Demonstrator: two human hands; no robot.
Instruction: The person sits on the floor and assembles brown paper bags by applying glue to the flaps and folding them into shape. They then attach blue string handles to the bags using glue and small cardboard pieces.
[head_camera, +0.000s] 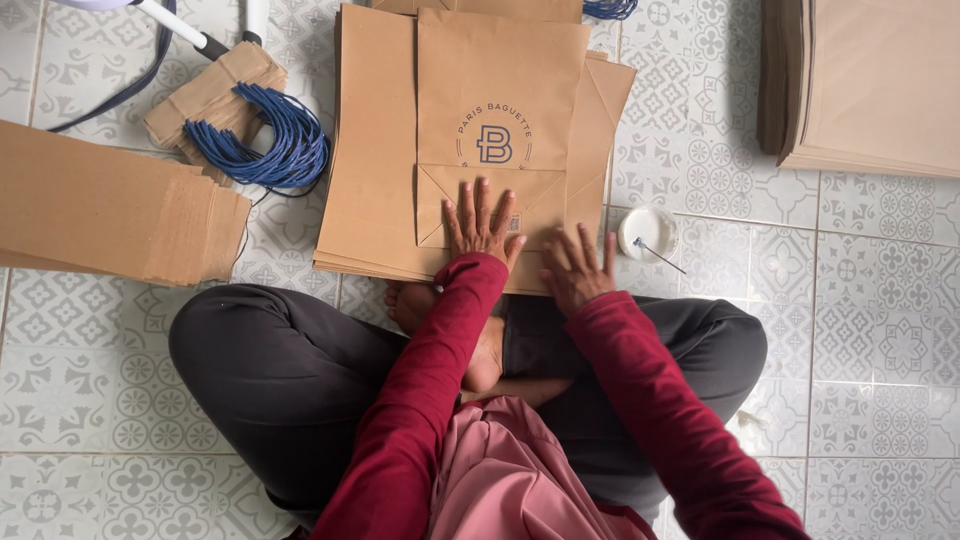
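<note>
Seated cross-legged on tiled floor (880, 330), red sleeves forward. Left hand (482, 225) lies flat, fingers spread open, pressing the folded bottom flap of a brown paper bag (500, 90). Right hand (578, 268) at 4 o'clock of it, fingers splayed, resting on the bag's near edge; gripping nothing. Bag lies atop a stack of flat bags (370, 200). White dish (648, 232) at 3 o'clock. Blue cord bundle (270, 140) at 10 o'clock; cardboard strips (110, 205) at 9 o'clock. Another bag pile (870, 80) at 2 o'clock.
</note>
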